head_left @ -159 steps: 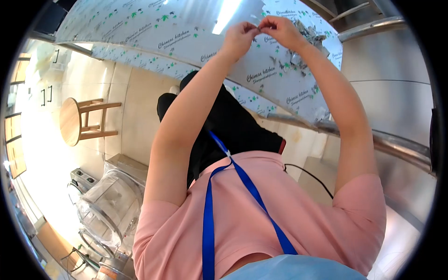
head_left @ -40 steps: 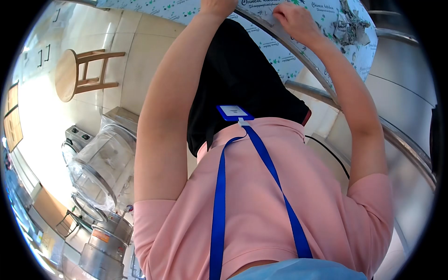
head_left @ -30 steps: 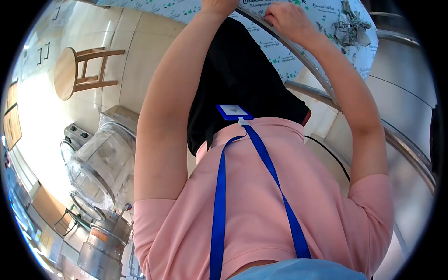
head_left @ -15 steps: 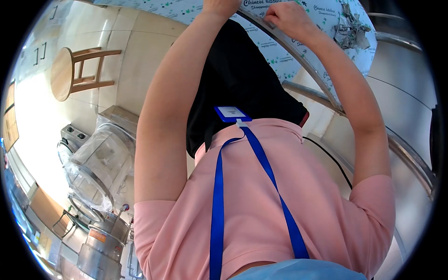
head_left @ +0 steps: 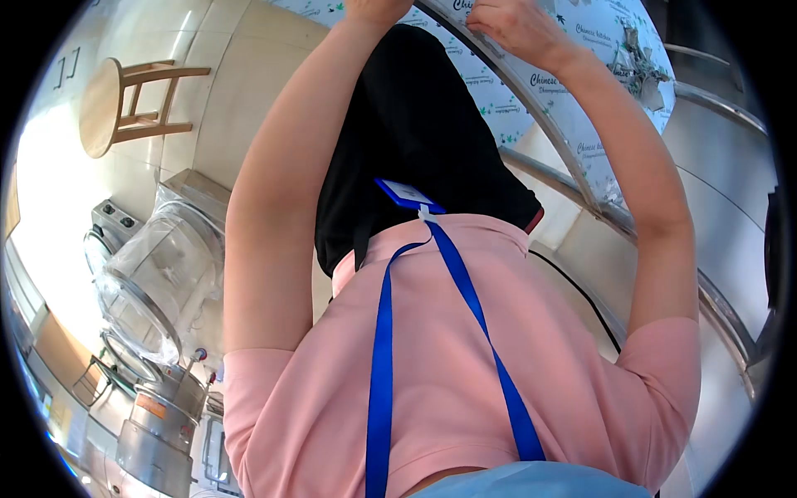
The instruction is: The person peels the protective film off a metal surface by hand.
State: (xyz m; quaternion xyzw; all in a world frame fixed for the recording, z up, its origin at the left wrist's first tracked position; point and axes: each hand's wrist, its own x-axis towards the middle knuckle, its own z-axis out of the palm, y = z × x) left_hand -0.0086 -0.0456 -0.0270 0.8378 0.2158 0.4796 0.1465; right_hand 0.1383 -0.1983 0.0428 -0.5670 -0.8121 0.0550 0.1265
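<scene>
My left hand [head_left: 375,10] is at the top edge of the view, close to the metal rim [head_left: 531,104] of the table. Its fingers are cut off by the frame. Across the rim, my right hand [head_left: 516,31] is closed, fingertips curled together just over the table's edge. Whatever is between them is too small or hidden to make out. Under my right hand lies the tabletop's white printed film [head_left: 490,87], marked "Chinese kitchen" with small green leaves. Crumpled strips of film [head_left: 643,70] lie on it, right of my right hand.
Metal tubes [head_left: 722,104] run below and beside the table. A wooden stool [head_left: 104,108] stands at the left. Below it are plastic-wrapped equipment [head_left: 158,266] and a steel machine [head_left: 158,448]. A blue lanyard with a badge [head_left: 407,195] hangs from my neck. A black cable [head_left: 589,295] runs behind me.
My left hand has shifted slightly up and left in view, and my right hand slightly up. The view has tilted a little; the right hand's fingers stay curled at the rim.
</scene>
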